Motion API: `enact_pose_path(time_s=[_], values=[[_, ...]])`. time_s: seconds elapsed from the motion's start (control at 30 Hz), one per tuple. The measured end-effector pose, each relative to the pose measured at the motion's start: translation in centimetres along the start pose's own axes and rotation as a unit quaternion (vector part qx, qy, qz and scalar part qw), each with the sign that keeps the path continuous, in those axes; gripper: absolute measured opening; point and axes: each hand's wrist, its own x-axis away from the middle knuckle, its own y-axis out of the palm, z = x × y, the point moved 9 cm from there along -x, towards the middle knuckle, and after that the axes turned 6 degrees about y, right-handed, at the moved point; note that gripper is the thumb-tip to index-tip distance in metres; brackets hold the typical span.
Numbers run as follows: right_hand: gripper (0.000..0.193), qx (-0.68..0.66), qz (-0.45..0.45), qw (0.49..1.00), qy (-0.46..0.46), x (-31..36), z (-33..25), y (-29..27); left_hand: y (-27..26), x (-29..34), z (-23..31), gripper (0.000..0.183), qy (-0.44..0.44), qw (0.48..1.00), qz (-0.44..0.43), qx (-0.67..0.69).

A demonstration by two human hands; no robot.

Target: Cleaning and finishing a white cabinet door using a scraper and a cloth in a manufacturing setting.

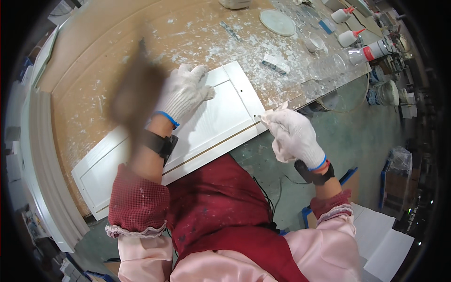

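Note:
A long white panelled board (230,110), like a cabinet door with a recessed centre, lies slantwise across the worktable's near edge. My left hand (184,89), in a white knitted glove with a blue cuff, rests on the board by its far edge, fingers apart and holding nothing. At the board's right end, my right hand (295,134), gloved likewise, is closed round a crumpled pale cloth (282,149). That cloth touches the board's near right corner. Two small dark holes show along the right end. A brown blurred shape (138,89) hides part of my left forearm and the board.
White flakes and paint marks cover the worktable (136,42). A round lid (277,22), a sanding block (276,63), a clear plastic bottle (329,65) and a red-tipped glue bottle (348,38) lie or stand toward the right. White mouldings (44,155) stand at the left.

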Motion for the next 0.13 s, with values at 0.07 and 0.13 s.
enact_pose_path(time_s=[0.07, 0.13], values=[[0.029, 0.095, -0.021, 0.993, -0.062, 0.2, -1.2, 0.7, 0.3, 0.0, 0.0, 0.050, -0.028, 0.999, -0.041, 0.002], [0.034, 0.193, -0.042, 0.973, -0.121, 0.5, -2.1, 1.2, 0.1, -0.1, 0.2, 0.054, -0.010, 1.000, -0.026, 0.007]])
